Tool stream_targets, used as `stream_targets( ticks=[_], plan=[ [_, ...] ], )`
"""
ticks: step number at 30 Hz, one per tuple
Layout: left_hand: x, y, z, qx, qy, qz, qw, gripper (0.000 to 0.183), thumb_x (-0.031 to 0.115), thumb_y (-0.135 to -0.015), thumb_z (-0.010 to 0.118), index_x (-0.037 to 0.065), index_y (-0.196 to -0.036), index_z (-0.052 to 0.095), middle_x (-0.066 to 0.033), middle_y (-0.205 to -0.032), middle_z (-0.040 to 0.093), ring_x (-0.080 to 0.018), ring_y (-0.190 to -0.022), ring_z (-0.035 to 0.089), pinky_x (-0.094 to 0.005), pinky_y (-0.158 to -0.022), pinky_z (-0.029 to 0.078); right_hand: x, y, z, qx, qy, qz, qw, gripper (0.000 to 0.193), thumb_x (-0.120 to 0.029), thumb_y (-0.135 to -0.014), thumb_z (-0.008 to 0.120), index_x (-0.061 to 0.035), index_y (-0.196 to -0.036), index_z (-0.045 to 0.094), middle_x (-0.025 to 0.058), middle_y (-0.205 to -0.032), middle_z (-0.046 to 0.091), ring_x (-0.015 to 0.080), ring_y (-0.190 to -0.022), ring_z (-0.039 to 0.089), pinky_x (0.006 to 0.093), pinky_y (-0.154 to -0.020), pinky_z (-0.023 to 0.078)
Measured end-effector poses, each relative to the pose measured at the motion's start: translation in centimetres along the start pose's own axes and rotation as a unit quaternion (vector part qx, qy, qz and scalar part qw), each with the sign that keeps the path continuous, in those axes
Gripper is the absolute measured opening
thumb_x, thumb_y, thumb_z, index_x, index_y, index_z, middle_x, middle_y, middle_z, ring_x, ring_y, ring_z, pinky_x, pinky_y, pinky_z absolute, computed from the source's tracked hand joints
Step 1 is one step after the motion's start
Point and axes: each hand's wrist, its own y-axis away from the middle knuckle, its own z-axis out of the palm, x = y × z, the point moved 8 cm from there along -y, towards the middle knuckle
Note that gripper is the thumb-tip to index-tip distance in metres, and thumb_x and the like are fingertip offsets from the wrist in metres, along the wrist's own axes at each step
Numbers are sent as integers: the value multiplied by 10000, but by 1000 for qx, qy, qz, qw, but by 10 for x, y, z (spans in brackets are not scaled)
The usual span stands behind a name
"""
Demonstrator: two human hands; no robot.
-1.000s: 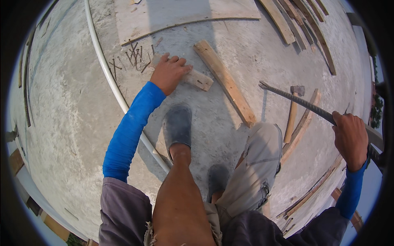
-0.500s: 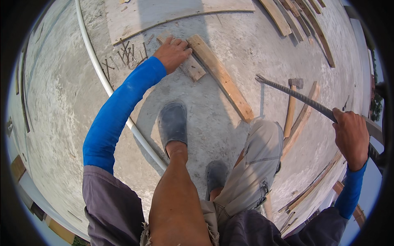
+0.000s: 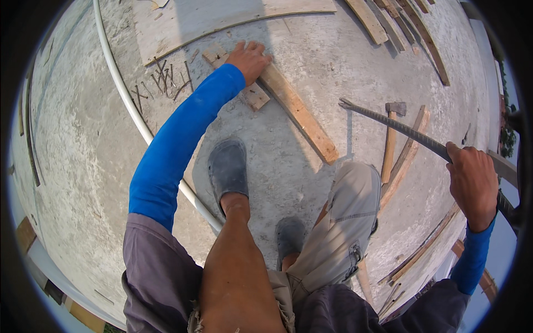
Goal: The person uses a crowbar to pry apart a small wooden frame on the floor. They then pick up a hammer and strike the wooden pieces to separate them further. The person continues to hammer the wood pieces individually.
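My left hand (image 3: 250, 60), in a blue sleeve, is at the far end of a long wooden plank (image 3: 300, 114) on the concrete floor. Its fingers curl over that end; the thumb is hidden. Beneath the wrist lies a short wooden board (image 3: 255, 97), partly covered by the hand. My right hand (image 3: 472, 183) is closed around a long dark pry bar (image 3: 397, 126), raised at my right side. The bar's forked tip points left, beyond the plank's near end. A hatchet (image 3: 391, 139) with a wooden handle lies below the bar.
Several rusty bent nails (image 3: 161, 83) lie left of the short board. A white pipe (image 3: 117, 69) runs along my left. Ahead is a plywood sheet (image 3: 222, 19). More planks (image 3: 422, 39) lie at the far right, and another wooden strip (image 3: 405, 161) beside the hatchet.
My left hand has moved right, from the short board to the far end of the long plank. The right hand keeps its hold on the pry bar, and the view has shifted slightly.
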Motion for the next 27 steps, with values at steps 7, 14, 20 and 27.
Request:
stream_targets(
  ticks=[7,14,20,27],
  plan=[
    [1,-3,-35,-34,-47,77,995,695,-26,-843,777,184,-1481,601,-105,-1508,596,-289,-1491,470,-538,-1266,378,6,-5,7,-28,-14,16,999,187,-41,-906,782,-10,-1070,698,214,-807,699,392,-802,703,490,-778,543],
    [-19,68,-85,173,-12,56,983,686,-43,-807,762,120,-1450,588,-127,-1455,597,-347,-1410,510,-513,-1186,450,10,1,10,-18,-25,23,999,247,-38,-909,785,-14,-1145,714,212,-808,696,391,-797,702,492,-771,536],
    [-36,147,-54,218,133,-71,964,692,71,-804,818,68,-1453,578,-170,-1390,590,-400,-1310,535,-499,-1128,488,10,6,16,-21,-13,25,999,260,-57,-927,773,-9,-1180,737,191,-788,684,343,-763,693,463,-758,537],
    [-60,153,-15,254,284,-192,904,705,153,-823,828,41,-1460,546,-224,-1360,598,-424,-1232,588,-517,-1056,513,10,15,15,55,-30,6,998,330,-61,-895,800,-28,-1217,738,173,-845,673,344,-826,652,452,-811,517]
  ],
)
